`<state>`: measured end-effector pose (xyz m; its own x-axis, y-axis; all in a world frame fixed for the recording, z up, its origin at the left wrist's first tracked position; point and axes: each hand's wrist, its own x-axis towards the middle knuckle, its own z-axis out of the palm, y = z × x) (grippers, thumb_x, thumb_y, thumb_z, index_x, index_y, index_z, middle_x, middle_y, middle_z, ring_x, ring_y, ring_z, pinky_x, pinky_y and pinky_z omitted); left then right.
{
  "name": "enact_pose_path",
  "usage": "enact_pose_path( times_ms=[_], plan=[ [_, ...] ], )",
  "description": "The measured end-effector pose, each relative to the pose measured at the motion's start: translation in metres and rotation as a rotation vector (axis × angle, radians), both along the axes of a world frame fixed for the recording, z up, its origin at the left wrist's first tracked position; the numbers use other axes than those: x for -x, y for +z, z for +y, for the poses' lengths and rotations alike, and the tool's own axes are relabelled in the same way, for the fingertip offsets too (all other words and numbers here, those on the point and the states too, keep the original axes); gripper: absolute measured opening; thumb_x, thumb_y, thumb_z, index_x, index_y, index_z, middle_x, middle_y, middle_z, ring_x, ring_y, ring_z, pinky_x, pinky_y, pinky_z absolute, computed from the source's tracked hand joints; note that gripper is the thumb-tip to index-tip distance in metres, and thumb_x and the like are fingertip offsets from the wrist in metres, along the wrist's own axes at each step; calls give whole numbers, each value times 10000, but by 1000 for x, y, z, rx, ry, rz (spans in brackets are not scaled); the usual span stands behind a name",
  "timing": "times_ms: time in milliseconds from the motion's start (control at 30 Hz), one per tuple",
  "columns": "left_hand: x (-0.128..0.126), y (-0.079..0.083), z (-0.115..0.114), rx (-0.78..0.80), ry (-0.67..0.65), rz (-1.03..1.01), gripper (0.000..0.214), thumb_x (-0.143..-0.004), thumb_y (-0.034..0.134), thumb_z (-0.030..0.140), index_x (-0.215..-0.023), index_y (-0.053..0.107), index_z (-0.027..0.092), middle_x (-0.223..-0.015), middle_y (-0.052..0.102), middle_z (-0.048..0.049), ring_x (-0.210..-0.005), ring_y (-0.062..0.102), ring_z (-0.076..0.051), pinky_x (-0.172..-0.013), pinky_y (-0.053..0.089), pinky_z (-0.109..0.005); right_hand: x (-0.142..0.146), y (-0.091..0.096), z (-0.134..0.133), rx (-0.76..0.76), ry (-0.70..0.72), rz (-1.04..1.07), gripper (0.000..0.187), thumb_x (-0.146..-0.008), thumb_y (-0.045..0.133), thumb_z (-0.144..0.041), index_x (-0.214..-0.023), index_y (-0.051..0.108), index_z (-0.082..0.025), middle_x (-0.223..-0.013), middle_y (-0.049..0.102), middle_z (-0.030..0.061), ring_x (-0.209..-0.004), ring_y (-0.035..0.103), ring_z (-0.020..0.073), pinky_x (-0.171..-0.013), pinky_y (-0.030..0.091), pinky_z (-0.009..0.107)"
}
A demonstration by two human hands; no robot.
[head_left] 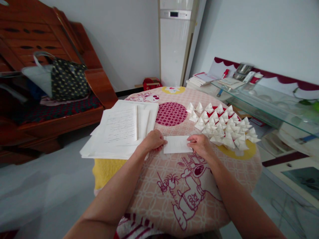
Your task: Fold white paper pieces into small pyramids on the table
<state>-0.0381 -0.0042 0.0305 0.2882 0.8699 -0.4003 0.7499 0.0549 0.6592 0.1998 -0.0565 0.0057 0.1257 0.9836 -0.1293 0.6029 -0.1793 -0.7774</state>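
Note:
A small white rectangle of paper [177, 144] lies at the middle of the round table, held at both short ends. My left hand [154, 140] pinches its left end between thumb and fingers. At the right end, my right hand [199, 144] grips the paper the same way. Beyond my left hand, a stack of white paper sheets [119, 127] has writing on its top sheet. Several folded white paper boats [221, 124] stand in close rows past my right hand. Whether the rectangle is one layer or several, I cannot tell.
The table carries a pink patterned cloth [159, 199] with cartoon figures. To the right stands a glass shelf [269, 106] with cups and papers. A wooden bench [97, 81] at the left holds a dark patterned bag [69, 79]. A tall white cabinet unit [173, 49] stands behind.

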Motion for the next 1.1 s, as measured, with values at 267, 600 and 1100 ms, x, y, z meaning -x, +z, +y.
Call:
enact_pose_path(
  times_ms=[267,600,1100],
  plan=[
    [1,-3,2,29,-7,-2,310,-854,633,222,-555,577,160,-513,627,-23,-454,574,-122,-503,448,-233,-1,-2,1,18,-9,46,239,-739,686,-170,-961,771,-146,-693,724,20,-423,542,107,-441,412,229],
    [1,-2,2,30,-5,-12,301,-847,639,194,-554,587,155,-507,635,-18,-428,565,-107,-479,431,-214,-1,-6,3,3,-18,59,217,-736,715,-156,-946,769,-145,-712,726,22,-414,543,97,-425,404,221],
    [1,-7,5,5,-33,50,277,-878,612,247,-621,612,145,-582,659,-31,-473,598,-120,-514,473,-233,1,-3,2,23,-25,32,247,-754,699,-154,-987,777,-135,-704,726,19,-432,554,95,-457,417,210]
  ],
)
